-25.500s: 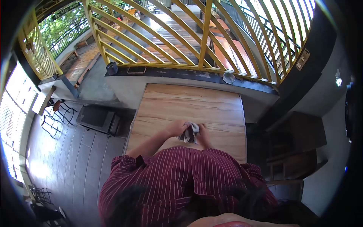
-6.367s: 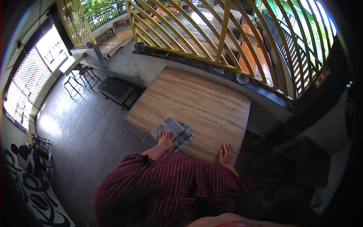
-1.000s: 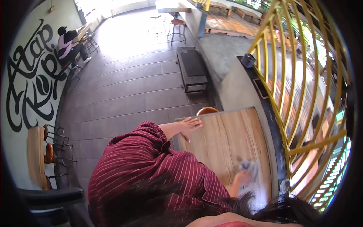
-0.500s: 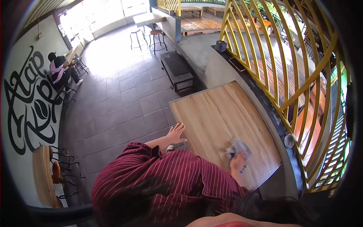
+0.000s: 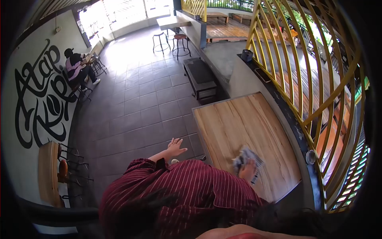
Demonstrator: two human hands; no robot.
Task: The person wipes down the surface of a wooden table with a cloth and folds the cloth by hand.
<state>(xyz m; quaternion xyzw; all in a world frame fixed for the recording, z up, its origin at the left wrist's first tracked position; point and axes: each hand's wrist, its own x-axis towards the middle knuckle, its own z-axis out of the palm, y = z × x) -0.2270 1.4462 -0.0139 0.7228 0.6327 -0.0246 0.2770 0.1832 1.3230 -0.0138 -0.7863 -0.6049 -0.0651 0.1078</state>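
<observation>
On the wooden tabletop (image 5: 234, 119) lies a crumpled grey cloth (image 5: 250, 154), under my right hand (image 5: 248, 169). The fingers of that hand press onto the cloth and partly cover it. A dark band circles the right wrist. My left hand (image 5: 175, 147) hangs in the air over the tiled floor, left of the table's edge, with fingers spread and nothing in it.
A low black bench (image 5: 199, 76) stands beyond the table. Yellow slatted railing (image 5: 296, 71) runs along the ledge at right, where a phone (image 5: 262, 75) and a small glass (image 5: 310, 157) rest. A person (image 5: 78, 67) sits by the left wall.
My left hand has come away from the table's edge and moved left over the floor. The right hand and cloth remain on the tabletop, slightly shifted. The whole view has swung a little.
</observation>
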